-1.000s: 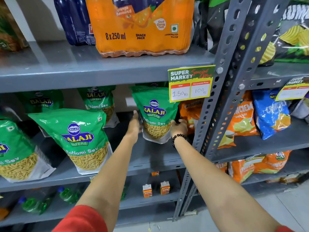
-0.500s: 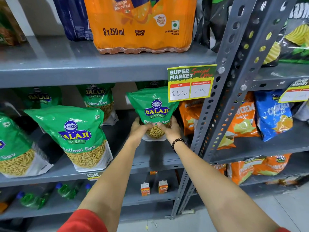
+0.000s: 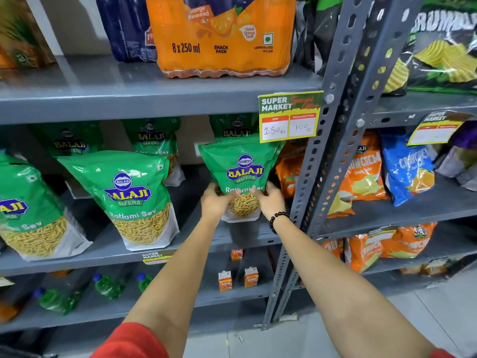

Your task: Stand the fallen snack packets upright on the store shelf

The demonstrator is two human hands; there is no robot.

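A green Balaji sev packet (image 3: 242, 166) stands upright at the right end of the grey middle shelf (image 3: 111, 250). My left hand (image 3: 215, 201) grips its lower left side and my right hand (image 3: 268, 200) grips its lower right side. Its bottom edge sits near the shelf front. Another green packet (image 3: 233, 127) stands behind it, mostly hidden. Two more green packets (image 3: 131, 195) (image 3: 28, 210) stand upright further left at the shelf front, with others (image 3: 152, 143) in the back row.
A price tag (image 3: 290, 116) hangs from the upper shelf just above the held packet. A grey perforated upright (image 3: 333, 140) stands right beside my right hand. Orange and blue chip bags (image 3: 402, 169) fill the neighbouring rack. Juice cartons and green bottles (image 3: 107, 285) occupy the lower shelf.
My hands went from the packet's sides to clasping its lower front, and the packet has come forward toward the shelf's front edge.
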